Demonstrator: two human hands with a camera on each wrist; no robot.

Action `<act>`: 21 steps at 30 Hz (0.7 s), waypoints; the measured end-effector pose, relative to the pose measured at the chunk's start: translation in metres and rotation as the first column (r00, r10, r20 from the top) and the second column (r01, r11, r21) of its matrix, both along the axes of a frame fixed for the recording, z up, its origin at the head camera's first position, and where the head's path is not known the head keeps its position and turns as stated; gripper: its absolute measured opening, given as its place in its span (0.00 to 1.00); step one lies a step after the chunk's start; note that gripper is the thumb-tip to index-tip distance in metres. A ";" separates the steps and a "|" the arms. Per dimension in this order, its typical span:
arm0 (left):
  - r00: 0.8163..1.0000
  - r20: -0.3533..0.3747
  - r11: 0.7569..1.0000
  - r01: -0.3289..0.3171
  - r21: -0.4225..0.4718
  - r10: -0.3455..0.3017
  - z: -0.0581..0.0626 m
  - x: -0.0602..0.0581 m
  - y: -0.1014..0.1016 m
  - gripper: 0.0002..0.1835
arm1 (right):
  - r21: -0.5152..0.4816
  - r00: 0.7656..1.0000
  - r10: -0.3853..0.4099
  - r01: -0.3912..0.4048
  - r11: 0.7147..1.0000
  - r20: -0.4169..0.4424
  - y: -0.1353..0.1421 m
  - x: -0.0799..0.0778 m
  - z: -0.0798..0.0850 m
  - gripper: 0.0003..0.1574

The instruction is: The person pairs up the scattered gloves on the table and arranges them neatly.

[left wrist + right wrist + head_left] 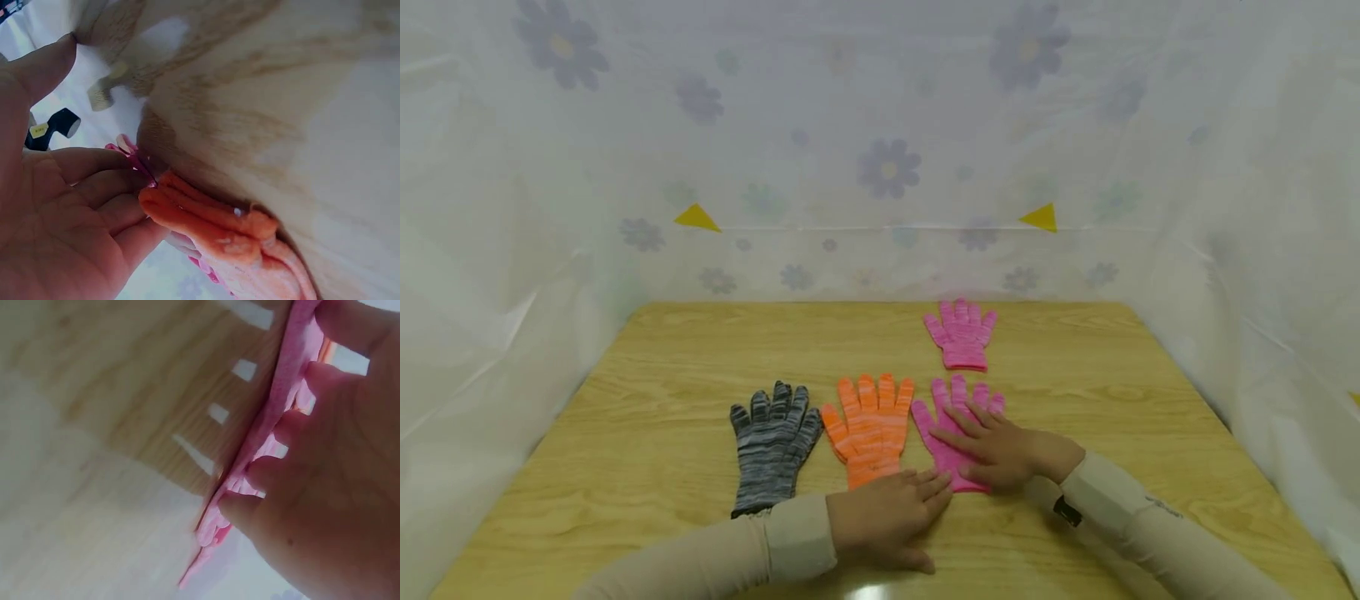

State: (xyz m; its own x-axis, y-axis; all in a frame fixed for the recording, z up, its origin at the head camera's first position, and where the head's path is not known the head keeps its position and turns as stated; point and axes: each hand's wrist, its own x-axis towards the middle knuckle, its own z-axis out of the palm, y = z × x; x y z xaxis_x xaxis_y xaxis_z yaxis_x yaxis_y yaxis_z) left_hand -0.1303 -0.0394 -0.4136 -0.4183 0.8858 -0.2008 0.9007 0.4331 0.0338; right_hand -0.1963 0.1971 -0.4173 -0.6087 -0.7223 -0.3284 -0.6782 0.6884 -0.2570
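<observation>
Although partly hidden under the right hand (996,450), pressed palm down with fingers spread, recognisable as the near pink glove (946,456), lying flat on the wood-grain table (1075,392) just right of the orange glove (874,425). Points fingers-first away from the person, with a long axis from near to far. Thin, soft knit, streaked in paler pink, edged at the cuff with a brighter band. Beside that cuff, hiding the orange glove's lower end: left hand (887,512), palm down, with straight fingers close together and thumb apart; cannot tell whether touching either glove.
</observation>
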 end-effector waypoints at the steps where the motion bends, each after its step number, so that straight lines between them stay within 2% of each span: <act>1: 1.000 -0.001 1.000 0.000 0.000 0.000 0.000 0.000 0.000 0.45 | -0.017 1.000 -0.006 0.006 1.000 -0.001 0.001 0.000 -0.001 0.38; 9: 1.000 0.026 1.000 -0.002 -0.010 0.002 0.000 -0.001 0.001 0.45 | -0.179 0.991 -0.134 0.129 0.975 -0.016 0.006 0.015 0.001 0.40; 13: 1.000 0.010 1.000 0.004 -0.011 -0.003 0.000 0.000 0.001 0.44 | -0.145 0.983 -0.179 0.171 0.975 -0.044 0.005 0.022 0.004 0.42; 21: 1.000 -0.005 1.000 0.010 -0.002 -0.010 0.000 0.000 0.000 0.44 | -0.042 0.980 -0.183 0.180 0.983 -0.075 0.000 0.023 0.006 0.43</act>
